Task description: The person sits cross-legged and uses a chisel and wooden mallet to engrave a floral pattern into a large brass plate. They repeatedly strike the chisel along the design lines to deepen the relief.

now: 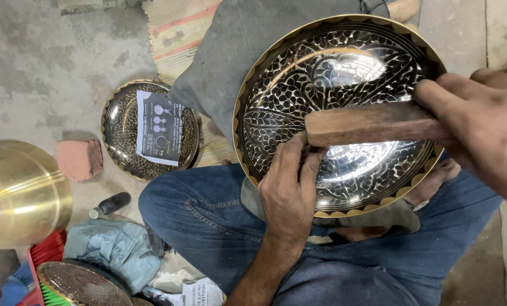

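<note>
A large round brass plate with a black and silver engraved leaf pattern and a scalloped gold rim rests tilted on my lap. My left hand lies on its lower left part, fingers pinched together on something small that I cannot make out, right under the end of a wooden stick. My right hand grips that brown wooden stick, which lies across the middle of the plate.
A smaller engraved plate with a printed paper on it lies on the concrete floor at left, beside a red brick. A shiny brass bowl sits at far left. A dark-handled tool, cloth bundle and another plate lie below.
</note>
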A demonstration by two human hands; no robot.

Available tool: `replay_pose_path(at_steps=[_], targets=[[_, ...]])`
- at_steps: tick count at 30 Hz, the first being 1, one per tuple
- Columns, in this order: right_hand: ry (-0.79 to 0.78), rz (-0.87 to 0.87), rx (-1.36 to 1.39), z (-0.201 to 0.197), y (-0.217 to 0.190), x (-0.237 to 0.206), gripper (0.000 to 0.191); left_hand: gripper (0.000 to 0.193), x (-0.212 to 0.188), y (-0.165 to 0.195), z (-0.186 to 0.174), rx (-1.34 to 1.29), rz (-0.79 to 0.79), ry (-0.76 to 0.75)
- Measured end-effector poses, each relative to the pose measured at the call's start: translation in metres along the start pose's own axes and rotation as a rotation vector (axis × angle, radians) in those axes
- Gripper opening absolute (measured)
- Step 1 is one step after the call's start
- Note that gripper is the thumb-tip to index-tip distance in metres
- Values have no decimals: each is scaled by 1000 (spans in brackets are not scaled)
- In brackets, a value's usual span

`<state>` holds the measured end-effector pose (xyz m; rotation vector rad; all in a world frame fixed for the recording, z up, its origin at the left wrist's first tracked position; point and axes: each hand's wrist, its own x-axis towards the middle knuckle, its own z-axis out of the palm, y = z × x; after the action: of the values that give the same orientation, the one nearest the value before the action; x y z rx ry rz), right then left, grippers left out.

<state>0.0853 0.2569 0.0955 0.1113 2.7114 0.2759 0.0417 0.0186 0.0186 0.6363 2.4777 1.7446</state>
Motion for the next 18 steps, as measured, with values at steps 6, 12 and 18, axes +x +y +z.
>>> replay_pose_path(at_steps=[6,12,18], targets=[[255,26,673,-4,-2,1,54,25,-1,-1,-1,-9,-19,-5],[-20,112,248,2,5,-2,53,24,-3,-1,1,8,-38,-21],[121,32,238,15,6,-10,51,26,-4,-2,1,17,-32,-25]])
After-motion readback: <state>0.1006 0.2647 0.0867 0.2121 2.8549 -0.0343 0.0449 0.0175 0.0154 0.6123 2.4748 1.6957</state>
